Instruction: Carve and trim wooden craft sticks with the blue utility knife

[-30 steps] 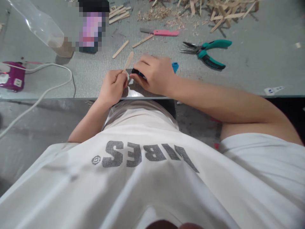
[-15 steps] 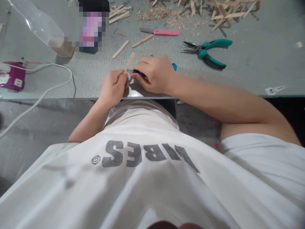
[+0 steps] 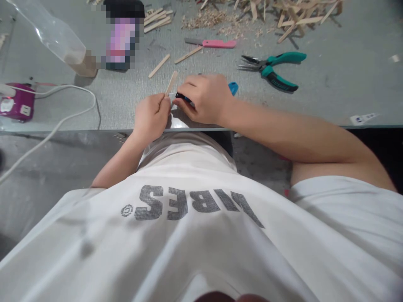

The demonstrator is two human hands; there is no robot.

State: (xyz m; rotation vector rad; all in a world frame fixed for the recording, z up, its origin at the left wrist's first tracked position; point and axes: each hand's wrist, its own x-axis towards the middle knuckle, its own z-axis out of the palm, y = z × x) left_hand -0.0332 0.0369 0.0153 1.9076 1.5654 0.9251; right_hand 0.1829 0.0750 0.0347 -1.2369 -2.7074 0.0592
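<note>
My left hand (image 3: pixel 153 115) is closed around the lower part of a wooden craft stick (image 3: pixel 171 84), whose upper end points up and away from me. Close to its right, my right hand (image 3: pixel 203 98) grips a utility knife with a blue end (image 3: pixel 233 88) and a black front part. The thin blade reaches toward the stick at my left fingers; whether it touches the wood I cannot tell. Most of the knife handle is hidden under my right palm. Both hands are over the table's near edge. Two loose craft sticks (image 3: pixel 159 66) lie just beyond them.
Pliers with teal handles (image 3: pixel 267 69) lie to the right, and a pink folding razor (image 3: pixel 218 43) lies beyond my hands. Farther back are wood shavings (image 3: pixel 204 19) and a pile of sticks (image 3: pixel 299 19). A plastic bottle (image 3: pixel 59 40), phone (image 3: pixel 121 42) and purple power adapter (image 3: pixel 19 102) with a white cable stand left.
The knife has turned slightly, its blade now showing as a thinner line and more of its blue end visible. My left hand and the stick have shifted a little.
</note>
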